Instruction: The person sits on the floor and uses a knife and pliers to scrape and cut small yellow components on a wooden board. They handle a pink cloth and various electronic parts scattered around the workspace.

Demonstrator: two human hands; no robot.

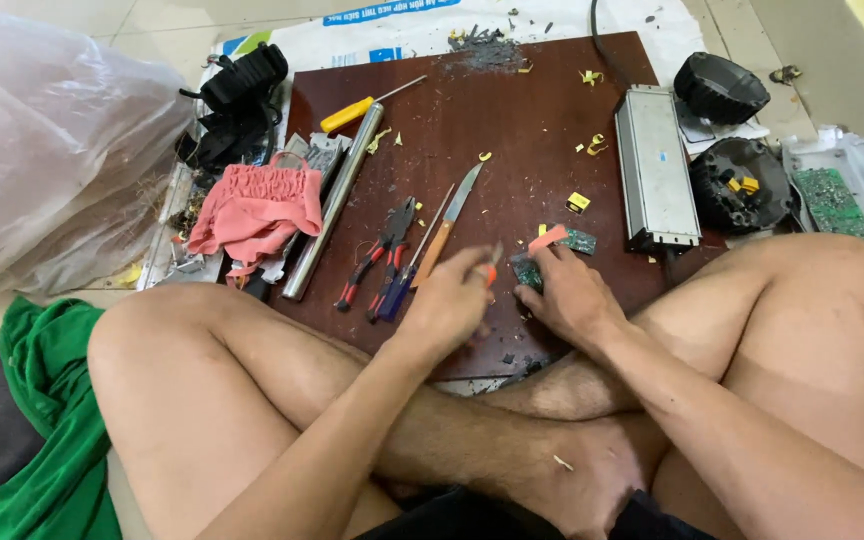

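Observation:
My left hand (pixel 449 305) is closed around a small tool with an orange handle (pixel 492 270), its tip blurred beside a small green circuit board (pixel 526 270). My right hand (pixel 564 290) presses that board down on the dark red wooden board (pixel 512 110). An orange piece (pixel 548 238) and a second green board scrap (pixel 582 240) lie just beyond my right fingers. A knife with a wooden handle (pixel 449 223), red-handled pliers (pixel 380 252) and a blue-handled tool (pixel 397 290) lie left of my hands.
A long metal tube (pixel 335 200), a yellow screwdriver (pixel 362 108) and pink cloth (pixel 257 205) lie at the left. A grey metal case (pixel 656 165), black round housings (pixel 720 88) and a green circuit board (pixel 832 200) sit right. A plastic bag (pixel 42 150) fills the far left.

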